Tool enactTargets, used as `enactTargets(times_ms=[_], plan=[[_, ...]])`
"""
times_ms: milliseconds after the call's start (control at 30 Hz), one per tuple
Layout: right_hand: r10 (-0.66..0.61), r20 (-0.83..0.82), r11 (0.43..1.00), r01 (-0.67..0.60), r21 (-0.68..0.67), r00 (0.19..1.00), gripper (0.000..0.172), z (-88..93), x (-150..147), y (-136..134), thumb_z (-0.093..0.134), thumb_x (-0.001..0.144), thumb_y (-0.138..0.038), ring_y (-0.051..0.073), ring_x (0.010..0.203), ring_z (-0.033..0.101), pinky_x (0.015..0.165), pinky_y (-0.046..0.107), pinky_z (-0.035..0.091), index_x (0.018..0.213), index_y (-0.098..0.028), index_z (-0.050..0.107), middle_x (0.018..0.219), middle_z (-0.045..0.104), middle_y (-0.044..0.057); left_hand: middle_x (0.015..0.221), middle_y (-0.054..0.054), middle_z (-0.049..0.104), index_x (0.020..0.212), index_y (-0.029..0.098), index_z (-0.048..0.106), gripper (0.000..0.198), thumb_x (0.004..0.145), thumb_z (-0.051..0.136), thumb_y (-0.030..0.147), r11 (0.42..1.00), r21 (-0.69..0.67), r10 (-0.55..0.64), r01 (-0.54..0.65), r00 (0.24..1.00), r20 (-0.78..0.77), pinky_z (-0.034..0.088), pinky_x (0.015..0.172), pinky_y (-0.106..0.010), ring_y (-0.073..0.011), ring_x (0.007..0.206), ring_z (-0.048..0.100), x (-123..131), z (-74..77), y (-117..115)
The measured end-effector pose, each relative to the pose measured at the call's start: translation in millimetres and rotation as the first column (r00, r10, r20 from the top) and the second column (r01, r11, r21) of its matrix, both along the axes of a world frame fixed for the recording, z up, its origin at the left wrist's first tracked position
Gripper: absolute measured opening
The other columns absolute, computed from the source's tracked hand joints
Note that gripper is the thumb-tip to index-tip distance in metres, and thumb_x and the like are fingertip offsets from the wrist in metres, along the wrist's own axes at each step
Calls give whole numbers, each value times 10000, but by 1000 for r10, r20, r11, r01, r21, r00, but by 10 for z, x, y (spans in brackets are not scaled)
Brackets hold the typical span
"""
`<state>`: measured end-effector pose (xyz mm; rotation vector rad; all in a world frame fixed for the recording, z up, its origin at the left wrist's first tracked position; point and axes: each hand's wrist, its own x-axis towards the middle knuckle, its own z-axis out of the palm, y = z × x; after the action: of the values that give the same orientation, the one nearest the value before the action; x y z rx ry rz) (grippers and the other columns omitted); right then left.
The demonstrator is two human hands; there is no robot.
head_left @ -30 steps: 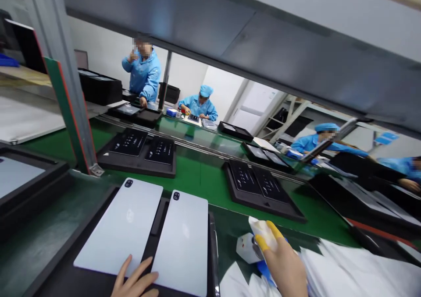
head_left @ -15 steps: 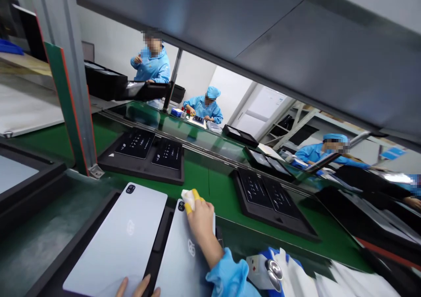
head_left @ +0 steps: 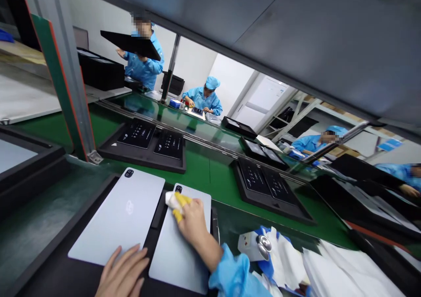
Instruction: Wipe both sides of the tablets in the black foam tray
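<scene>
My right hand (head_left: 192, 220) presses a small white cloth (head_left: 171, 199) onto the right tablet (head_left: 182, 253), low in the frame just left of centre. My fingers (head_left: 179, 199), two of them in yellow cots, are clenched on the cloth, pinching it against the tablet's pale back near its upper left corner, just below the camera lens (head_left: 178, 189). My blue sleeve (head_left: 235, 275) runs off toward the bottom edge.

My left hand (head_left: 121, 273) lies at the bottom of the frame, fingers released and spread flat, resting on the lower corner of the left tablet (head_left: 120, 216) and the black tray (head_left: 49, 270) under it. It holds nothing. Both tablets lie face down, side by side in this tray, with a dark strip of tray between them.

To the right of the tray, on the worktop (head_left: 39, 227), a small white dispenser (head_left: 251, 245) with a metal top stands among white wipes (head_left: 332, 268) and a bit of blue fabric.

Beyond, across the middle of the frame, a green belt (head_left: 205, 174) carries two black trays (head_left: 144, 146) (head_left: 268, 189), each with two dark panels. A grey post (head_left: 57, 69) rises at the upper left. Farther back, people in blue coats and caps work; one at the upper left (head_left: 144, 65) holds a dark tray up.
</scene>
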<state>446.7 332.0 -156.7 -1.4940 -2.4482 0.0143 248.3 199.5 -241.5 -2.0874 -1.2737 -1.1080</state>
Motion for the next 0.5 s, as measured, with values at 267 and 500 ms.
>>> enactTargets(times_ms=[267,500], plan=[[337,-12,941,-337,-39,942,511,-159,338,-383,634,863,-277,236,1047,597,1085,460,255,1363,-294,527,1209,652,42,1249,12,614,1187,173,591,405,822,521,335,984,-79,159,-162,986,-40,-11,1351,-213,-43,1242,468,-107,-26,-146],[99,-21,995,-99,17,995,504,-61,281,-405,623,878,-218,276,1092,564,1035,456,309,1372,-203,528,1238,622,117,1234,10,599,1201,178,568,370,852,515,291,976,-130,177,-174,984,9,-18,1313,-168,-19,1247,439,-101,-2,-96]])
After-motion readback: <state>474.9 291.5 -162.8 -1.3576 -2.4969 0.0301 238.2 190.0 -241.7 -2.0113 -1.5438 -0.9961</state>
